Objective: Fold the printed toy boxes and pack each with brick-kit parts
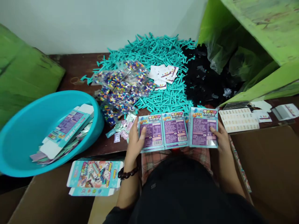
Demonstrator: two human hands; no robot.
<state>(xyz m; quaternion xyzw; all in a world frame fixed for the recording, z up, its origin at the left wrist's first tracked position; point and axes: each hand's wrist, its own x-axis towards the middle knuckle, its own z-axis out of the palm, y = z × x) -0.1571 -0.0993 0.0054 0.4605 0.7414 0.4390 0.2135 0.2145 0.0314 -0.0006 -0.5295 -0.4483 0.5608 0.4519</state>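
Note:
My left hand (135, 140) grips the left end of a row of three teal and purple toy boxes (175, 129), thumb over the front of the leftmost one. At the other end, my right hand (221, 137) clasps the rightmost box (202, 127) by its right edge. The boxes stand side by side at the near edge of the dark table (74, 67), backs with barcodes facing me. A beaded bracelet (127, 173) is on my left wrist.
A teal basin (28, 130) with flat unfolded boxes stands left. A flat box blank (94, 178) lies on cardboard below it. Behind are bags of coloured bits (121, 87), a heap of teal plastic sticks (158, 53), black pieces (203, 81), small cards (163, 74) and sticker sheets (238, 119).

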